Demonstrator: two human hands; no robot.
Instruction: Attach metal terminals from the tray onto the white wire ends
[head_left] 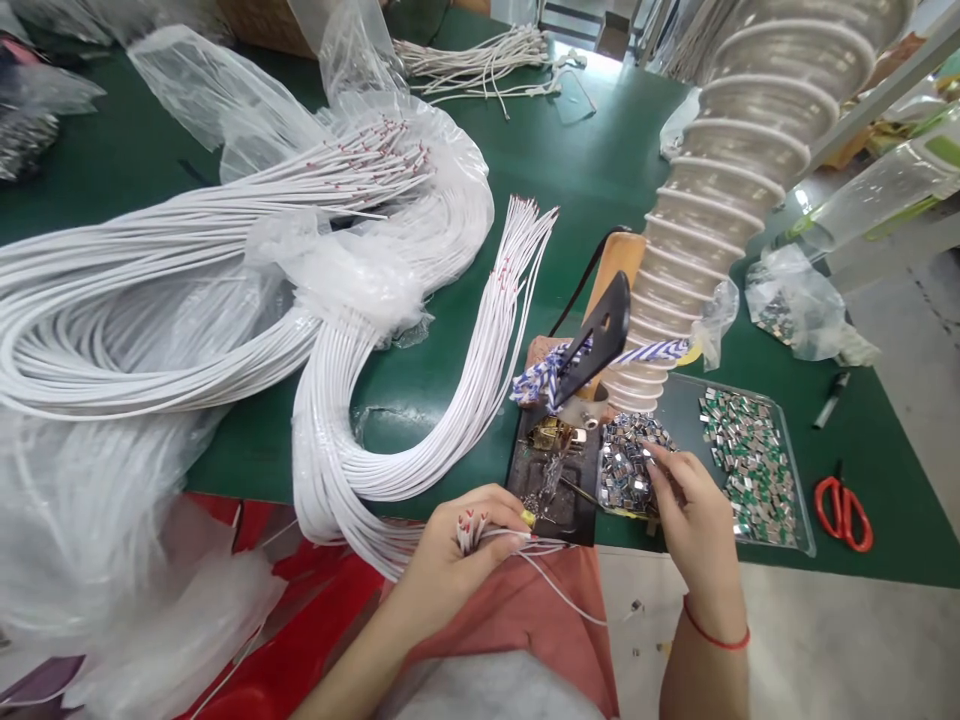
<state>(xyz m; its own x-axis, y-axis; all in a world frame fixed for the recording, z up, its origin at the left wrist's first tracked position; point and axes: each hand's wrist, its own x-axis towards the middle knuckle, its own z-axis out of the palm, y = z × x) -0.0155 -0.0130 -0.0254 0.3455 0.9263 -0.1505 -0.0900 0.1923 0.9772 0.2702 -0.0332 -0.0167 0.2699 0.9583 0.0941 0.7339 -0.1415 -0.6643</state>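
Observation:
My left hand (461,545) is closed around a small bunch of white cables (471,528) with red-tipped wire ends, at the front table edge. Thumb and index finger pinch near a cable end, close to a small yellow piece (528,518). My right hand (697,515) reaches into a shallow container of small metal connectors (626,470); its thumb and index finger pinch a shiny connector at the pile's surface. Between the hands lies a dark soldering stand (559,480) with solder bits on it. Above it, a black lever (600,335) is tied with blue-and-white cord (544,378).
A thick ribbed extraction hose (720,200) comes down behind the stand. On the right are a clear tray (801,500) of green-and-metal connectors, red scissors (844,512) and a marker (831,400). Large white cable bundles (397,480) and plastic wrap (345,275) cover the left.

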